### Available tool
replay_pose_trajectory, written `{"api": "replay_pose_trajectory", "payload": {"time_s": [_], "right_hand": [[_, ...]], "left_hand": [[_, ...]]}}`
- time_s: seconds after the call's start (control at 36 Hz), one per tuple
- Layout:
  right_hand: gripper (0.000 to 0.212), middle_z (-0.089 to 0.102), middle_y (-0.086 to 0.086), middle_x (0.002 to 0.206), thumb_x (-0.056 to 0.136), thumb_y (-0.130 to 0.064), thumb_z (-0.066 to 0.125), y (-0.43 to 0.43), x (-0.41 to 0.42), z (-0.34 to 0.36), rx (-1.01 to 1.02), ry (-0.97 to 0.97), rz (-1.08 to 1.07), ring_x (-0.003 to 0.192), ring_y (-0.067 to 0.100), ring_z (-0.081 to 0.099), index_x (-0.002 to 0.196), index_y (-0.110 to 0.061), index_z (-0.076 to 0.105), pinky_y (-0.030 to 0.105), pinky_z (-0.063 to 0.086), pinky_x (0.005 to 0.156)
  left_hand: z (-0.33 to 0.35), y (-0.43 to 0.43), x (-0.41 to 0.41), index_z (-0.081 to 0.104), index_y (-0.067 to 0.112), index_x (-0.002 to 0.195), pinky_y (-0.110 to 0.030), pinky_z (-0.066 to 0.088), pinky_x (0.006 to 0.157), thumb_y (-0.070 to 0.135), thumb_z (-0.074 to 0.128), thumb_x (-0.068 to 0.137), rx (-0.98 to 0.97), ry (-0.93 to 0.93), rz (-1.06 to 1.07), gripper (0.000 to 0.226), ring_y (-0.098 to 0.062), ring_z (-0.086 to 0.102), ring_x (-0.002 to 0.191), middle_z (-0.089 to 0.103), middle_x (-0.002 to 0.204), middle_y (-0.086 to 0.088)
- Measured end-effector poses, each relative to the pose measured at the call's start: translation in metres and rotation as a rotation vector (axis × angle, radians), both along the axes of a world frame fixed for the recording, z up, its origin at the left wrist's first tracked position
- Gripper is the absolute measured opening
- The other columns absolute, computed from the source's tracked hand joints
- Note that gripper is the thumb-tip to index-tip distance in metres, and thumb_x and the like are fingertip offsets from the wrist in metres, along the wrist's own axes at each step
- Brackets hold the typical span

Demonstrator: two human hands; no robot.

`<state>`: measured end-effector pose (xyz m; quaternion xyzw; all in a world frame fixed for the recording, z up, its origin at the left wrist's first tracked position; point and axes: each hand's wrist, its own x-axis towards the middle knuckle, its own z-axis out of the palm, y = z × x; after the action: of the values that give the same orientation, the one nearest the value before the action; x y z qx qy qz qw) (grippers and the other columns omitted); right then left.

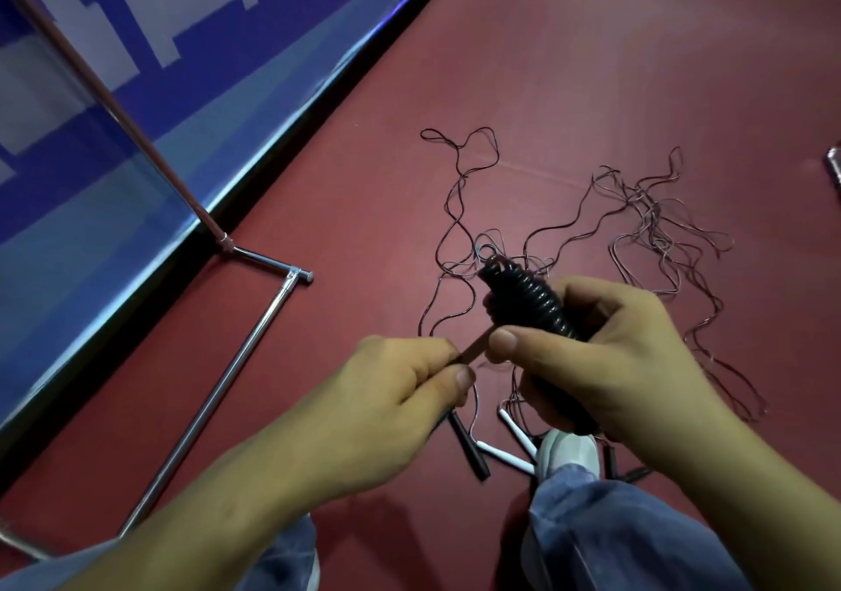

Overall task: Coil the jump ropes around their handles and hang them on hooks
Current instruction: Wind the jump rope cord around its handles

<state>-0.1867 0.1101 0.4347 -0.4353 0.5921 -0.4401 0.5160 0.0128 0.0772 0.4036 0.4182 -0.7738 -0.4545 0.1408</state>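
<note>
From the head view, the task's thing is a jump rope bundle [530, 303]: thin, glossy black cord wound in tight, even turns round its handles, making a ribbed, spring-like cylinder held above the floor at the middle of the frame, tilted with its far end up and to the left. The right hand [632, 363] grasps the bundle's lower half, fingers curled round it from behind and the thumb [505, 344] laid across the front. A short, taut stretch of cord [475, 354] runs from the coil to the left hand [400, 390], which pinches it between thumb and forefinger, the other fingers folded in. Beyond the hands, more loose ropes [646, 217] lie on the floor as a tangle of thin, wavy dark strands. Their handles lie near the person's feet: a slim black handle [468, 447] and two white handles [507, 456], all smooth, straight sticks. A pale shoe [569, 451] and blue denim trouser legs [623, 536] show below the right hand. The floor [591, 67] is matte dark red. To the left stands a rack [218, 390] of shiny chrome tubing, its base bars on the floor and an upright pole rising up-left, in front of a blue banner [150, 103] with pale blocky lettering.
</note>
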Motion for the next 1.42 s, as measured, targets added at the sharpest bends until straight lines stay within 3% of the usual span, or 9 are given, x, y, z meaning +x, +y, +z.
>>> {"api": "replay_pose_trajectory", "payload": {"time_s": [0.11, 0.19, 0.33, 0.47, 0.72, 0.92, 1.25, 1.33, 1.42], "right_hand": [[0.033, 0.056, 0.013, 0.05, 0.073, -0.013, 0.089, -0.001, -0.001, -0.005, 0.018, 0.146, 0.014, 0.039, 0.025, 0.049, 0.088, 0.003, 0.064, 0.031, 0.037, 0.039], [0.044, 0.07, 0.003, 0.067, 0.059, -0.039, 0.094, -0.002, 0.004, -0.014, 0.049, 0.391, 0.053, 0.051, 0.025, 0.061, 0.085, -0.015, 0.068, 0.043, 0.053, 0.048], [0.061, 0.065, -0.005, 0.076, 0.045, -0.065, 0.085, -0.003, 0.006, -0.019, 0.048, 0.81, 0.183, 0.066, 0.014, 0.057, 0.081, -0.027, 0.053, 0.033, 0.051, 0.058], [0.059, 0.06, -0.007, 0.072, 0.054, -0.072, 0.067, -0.003, 0.015, -0.034, -0.038, 0.952, 0.213, 0.062, 0.016, 0.055, 0.089, -0.027, 0.053, 0.037, 0.052, 0.059], [0.041, 0.048, -0.001, 0.06, 0.072, -0.061, 0.062, 0.0, 0.018, -0.046, -0.127, 1.015, 0.388, 0.056, 0.028, 0.048, 0.076, -0.025, 0.042, 0.044, 0.049, 0.051], [0.041, 0.045, -0.001, 0.059, 0.073, -0.064, 0.041, 0.005, 0.025, -0.048, -0.154, 1.036, 0.429, 0.054, 0.028, 0.045, 0.07, -0.024, 0.034, 0.043, 0.047, 0.051], [0.046, 0.06, 0.0, 0.069, 0.079, -0.068, 0.038, 0.007, 0.034, -0.044, -0.108, 0.944, 0.506, 0.064, 0.024, 0.06, 0.085, -0.026, 0.054, 0.042, 0.054, 0.06], [0.042, 0.065, -0.003, 0.074, 0.081, -0.067, 0.041, 0.009, 0.036, -0.04, -0.074, 0.877, 0.566, 0.067, 0.019, 0.065, 0.092, -0.029, 0.054, 0.042, 0.056, 0.063], [0.044, 0.061, -0.003, 0.075, 0.081, -0.069, 0.043, 0.012, 0.038, -0.036, -0.052, 0.864, 0.605, 0.065, 0.02, 0.061, 0.09, -0.027, 0.054, 0.049, 0.054, 0.061]], "left_hand": [[0.005, 0.002, 0.003, 0.062, 0.015, 0.077, -0.03, 0.034, 0.049, 0.035, 0.056, 0.102, -0.035, -0.003, -0.013, 0.033, -0.008, 0.036, 0.047, 0.046, 0.052, 0.005], [0.008, 0.006, 0.003, 0.062, 0.017, 0.077, -0.039, 0.047, 0.051, 0.039, 0.053, 0.102, 0.067, -0.074, -0.012, 0.034, -0.023, 0.051, 0.048, 0.058, 0.056, -0.005], [0.02, 0.007, -0.001, 0.064, 0.013, 0.08, -0.015, 0.041, 0.048, 0.029, 0.047, 0.106, 0.34, -0.116, 0.008, 0.035, -0.01, 0.055, 0.043, 0.071, 0.059, -0.009], [0.035, 0.006, 0.0, 0.061, 0.012, 0.076, -0.021, 0.048, 0.053, 0.029, 0.045, 0.105, 0.438, -0.194, -0.005, 0.037, -0.015, 0.061, 0.045, 0.069, 0.054, -0.008], [0.047, 0.008, 0.01, 0.065, 0.008, 0.085, -0.028, 0.043, 0.052, 0.021, 0.05, 0.101, 0.675, -0.021, 0.052, 0.026, -0.018, 0.055, 0.038, 0.058, 0.049, -0.005], [0.047, -0.001, 0.023, 0.071, 0.002, 0.087, -0.019, 0.043, 0.051, 0.016, 0.058, 0.097, 0.432, -0.125, 0.077, 0.022, -0.011, 0.06, 0.043, 0.062, 0.05, -0.001], [0.041, -0.015, 0.032, 0.073, 0.01, 0.098, -0.022, 0.054, 0.066, -0.002, 0.071, 0.088, 0.316, 0.206, -0.027, 0.015, -0.023, 0.074, 0.07, 0.074, 0.069, -0.012], [0.04, -0.021, 0.029, 0.073, 0.005, 0.095, -0.027, 0.058, 0.066, 0.01, 0.073, 0.089, 0.303, 0.246, -0.024, 0.008, -0.026, 0.072, 0.062, 0.071, 0.065, -0.014], [0.036, -0.024, 0.023, 0.072, 0.003, 0.082, -0.025, 0.052, 0.056, 0.039, 0.07, 0.083, 0.228, 0.229, 0.038, 0.036, -0.02, 0.065, 0.049, 0.067, 0.056, -0.012]]}}
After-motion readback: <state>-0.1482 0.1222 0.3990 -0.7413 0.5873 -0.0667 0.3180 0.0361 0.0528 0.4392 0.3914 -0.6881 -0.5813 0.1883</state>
